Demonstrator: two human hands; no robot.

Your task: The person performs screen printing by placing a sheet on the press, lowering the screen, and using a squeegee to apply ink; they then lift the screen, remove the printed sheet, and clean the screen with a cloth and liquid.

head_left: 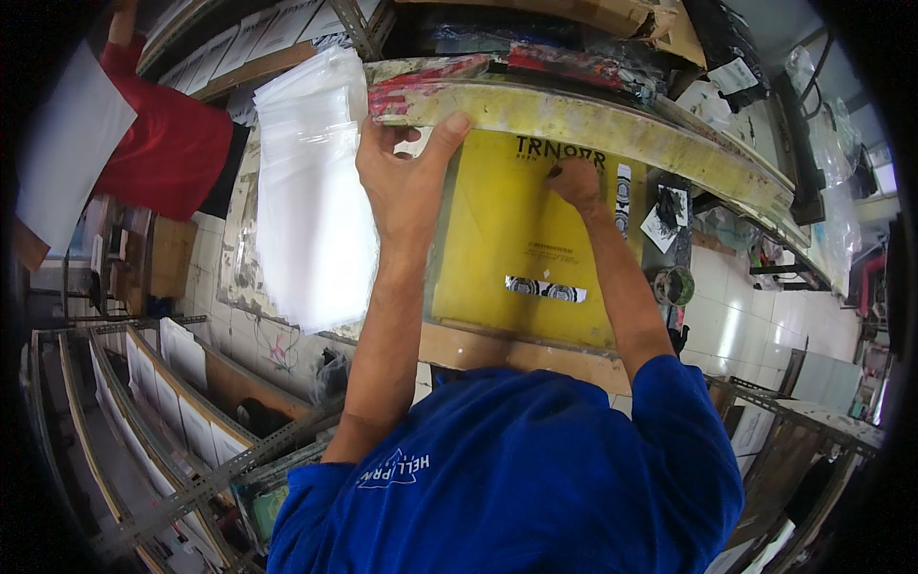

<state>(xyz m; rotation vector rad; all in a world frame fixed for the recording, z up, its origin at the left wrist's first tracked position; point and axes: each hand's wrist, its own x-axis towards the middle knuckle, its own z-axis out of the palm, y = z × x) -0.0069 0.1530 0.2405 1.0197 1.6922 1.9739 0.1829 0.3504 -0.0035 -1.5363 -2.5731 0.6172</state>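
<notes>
A long yellow-stained, paint-marked frame bar [593,115] runs across the far side of the work table. My left hand [406,167] grips its left end, thumb on the near face and fingers curled behind. Below the bar lies a flat yellow panel [488,220] with black lettering at its far edge and black-and-white patterned strips. Over the panel, close to that lettering, my right hand [577,184] is closed with its fingers bent in; whatever they pinch, if anything, is hidden. Just left of my left forearm lies a stack of white translucent plastic bags [311,201].
A person in a red top [167,134] stands at the far left beside a large white sheet [72,143]. A rack of flat frames [182,383] fills the lower left. Right of the panel are a round container [672,285] and a metal rack [803,421].
</notes>
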